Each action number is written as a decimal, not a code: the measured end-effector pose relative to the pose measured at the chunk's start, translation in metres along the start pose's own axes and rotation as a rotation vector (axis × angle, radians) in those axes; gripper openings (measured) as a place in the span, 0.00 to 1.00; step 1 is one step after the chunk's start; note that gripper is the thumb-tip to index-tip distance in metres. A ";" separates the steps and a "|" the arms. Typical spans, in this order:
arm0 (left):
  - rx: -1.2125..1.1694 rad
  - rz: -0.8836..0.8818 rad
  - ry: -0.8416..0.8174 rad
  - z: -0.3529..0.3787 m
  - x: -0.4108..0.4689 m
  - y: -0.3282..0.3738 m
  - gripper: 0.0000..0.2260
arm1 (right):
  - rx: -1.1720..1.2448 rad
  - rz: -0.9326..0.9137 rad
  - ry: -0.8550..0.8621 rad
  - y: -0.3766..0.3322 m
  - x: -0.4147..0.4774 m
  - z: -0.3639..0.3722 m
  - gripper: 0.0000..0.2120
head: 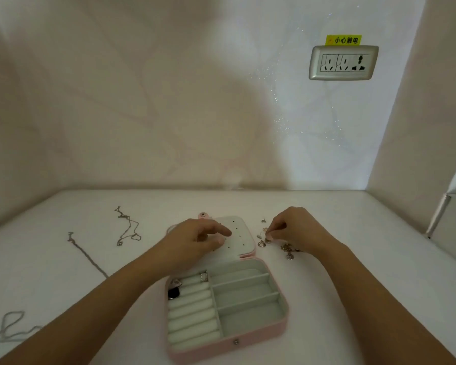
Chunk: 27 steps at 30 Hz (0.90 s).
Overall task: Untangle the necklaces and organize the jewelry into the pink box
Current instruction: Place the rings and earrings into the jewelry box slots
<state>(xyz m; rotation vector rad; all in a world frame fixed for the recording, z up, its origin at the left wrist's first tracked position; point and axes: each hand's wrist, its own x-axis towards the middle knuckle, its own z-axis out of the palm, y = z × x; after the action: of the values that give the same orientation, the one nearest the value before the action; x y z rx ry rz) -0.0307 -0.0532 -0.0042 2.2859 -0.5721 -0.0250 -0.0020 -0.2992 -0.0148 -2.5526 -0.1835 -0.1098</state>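
Fingertips (272,234) of right hand (295,230) pinch a small jewelry piece (268,240); left hand (195,241), fingers relaxed, steadies lid (245,233) of pink box (282,322).

Both bare forearms are reaching forward from the lower corners, converging toward the middle. The left hand (199,239) is lying palm down, its index finger stretching out to the right while the other fingers are curling loosely under; whether they are holding anything cannot be told. The right hand (294,229) is arching knuckles up, its thumb and fingertips pinching a small metal piece (268,239).
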 end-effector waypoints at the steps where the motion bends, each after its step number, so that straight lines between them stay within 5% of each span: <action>1: -0.052 -0.014 0.051 -0.005 -0.004 -0.001 0.08 | 0.030 -0.011 0.030 -0.004 0.000 -0.001 0.01; 4: -0.172 -0.020 0.175 -0.017 -0.020 -0.004 0.08 | 0.268 -0.061 0.063 -0.028 -0.005 -0.003 0.03; 12: -0.449 0.012 0.250 -0.020 -0.054 -0.004 0.13 | 0.988 -0.094 -0.386 -0.094 -0.033 0.035 0.05; 16: -0.519 0.003 0.287 -0.018 -0.055 -0.005 0.05 | 1.036 -0.113 -0.446 -0.097 -0.035 0.043 0.03; 21: -0.624 -0.077 0.215 -0.021 -0.055 -0.005 0.07 | 0.925 -0.146 -0.415 -0.095 -0.032 0.043 0.07; 27: -0.359 -0.174 0.097 -0.025 -0.059 -0.011 0.04 | 0.740 -0.143 -0.334 -0.088 -0.027 0.042 0.06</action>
<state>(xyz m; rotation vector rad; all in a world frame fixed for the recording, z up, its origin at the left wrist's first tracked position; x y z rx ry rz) -0.0746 -0.0060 -0.0030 1.9676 -0.2889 -0.0933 -0.0411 -0.2060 -0.0049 -1.8008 -0.4424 0.2838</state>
